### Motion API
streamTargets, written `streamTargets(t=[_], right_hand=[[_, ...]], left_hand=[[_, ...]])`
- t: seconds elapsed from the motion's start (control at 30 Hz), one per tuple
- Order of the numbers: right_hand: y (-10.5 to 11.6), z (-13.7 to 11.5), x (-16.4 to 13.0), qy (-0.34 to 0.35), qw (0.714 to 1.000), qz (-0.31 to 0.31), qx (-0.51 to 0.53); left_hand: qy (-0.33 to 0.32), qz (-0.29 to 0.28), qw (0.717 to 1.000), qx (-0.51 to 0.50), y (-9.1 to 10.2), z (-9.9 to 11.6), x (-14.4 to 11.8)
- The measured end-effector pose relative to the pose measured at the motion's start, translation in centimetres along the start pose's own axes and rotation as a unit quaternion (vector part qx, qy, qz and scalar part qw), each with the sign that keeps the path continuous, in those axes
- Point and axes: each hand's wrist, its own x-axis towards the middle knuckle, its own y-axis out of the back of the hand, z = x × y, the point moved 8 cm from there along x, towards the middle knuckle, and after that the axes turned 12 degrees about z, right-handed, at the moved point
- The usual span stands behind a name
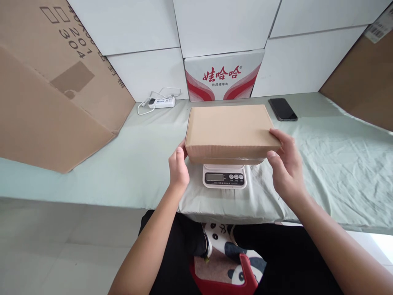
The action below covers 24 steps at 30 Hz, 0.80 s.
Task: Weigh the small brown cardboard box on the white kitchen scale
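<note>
A flat brown cardboard box [230,129] lies across a small white digital kitchen scale [224,177], hiding the scale's platform. Only the scale's front panel with its display and buttons shows under the box. My left hand [178,167] grips the box's near left corner. My right hand [284,162] holds the near right corner, thumb on the front face and fingers over the top edge. The scale stands on a pale green cloth [331,164] that covers the table.
A black phone [283,109] lies behind the box to the right. A white power strip [161,102] with cable sits at the back left. A red-and-white printed carton [223,76] stands against white boxes. Large brown cardboard sheets [52,82] lean at the left and right.
</note>
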Motion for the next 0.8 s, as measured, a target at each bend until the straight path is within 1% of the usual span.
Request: streamTargets(t=[0.13, 0.23, 0.33, 0.4, 0.5, 0.6, 0.67, 0.73, 0.8], right_hand=[[-0.3, -0.5, 0.2, 0.001, 1.000, 0.013, -0.007], [-0.8, -0.9, 0.8, 0.030, 0.999, 0.030, -0.007], [-1.7, -0.6, 2.1, 0.055, 0.997, 0.050, 0.010], [-2.6, 0.2, 3.2, 0.052, 0.996, 0.058, 0.034], [-4.1, 1.6, 5.1, 0.043, 0.995, 0.064, 0.063], [-5.7, 3.0, 7.0, 0.043, 0.994, 0.065, 0.078], [-6.5, 4.1, 7.9, 0.045, 0.994, 0.067, 0.080], [-7.3, 5.3, 8.3, 0.042, 0.995, 0.064, 0.070], [-8.1, 6.5, 8.4, 0.030, 0.996, 0.057, 0.058]], left_hand=[[-0.006, -0.004, 0.999, 0.032, -0.2, -0.1, -0.1], [-0.004, -0.007, 1.000, 0.029, -0.8, -0.1, 0.4], [-0.007, -0.015, 1.000, 0.016, -2.1, 0.2, 2.0], [-0.005, -0.017, 1.000, 0.021, -3.0, 0.3, 3.6], [0.027, -0.023, 0.999, 0.029, -4.5, 0.0, 5.8], [0.077, -0.036, 0.996, 0.017, -5.7, -1.2, 7.3], [0.108, -0.061, 0.992, -0.004, -6.5, -2.5, 7.7], [0.138, -0.084, 0.987, -0.026, -7.2, -4.0, 8.0], [0.165, -0.088, 0.981, -0.043, -7.5, -5.5, 8.3]])
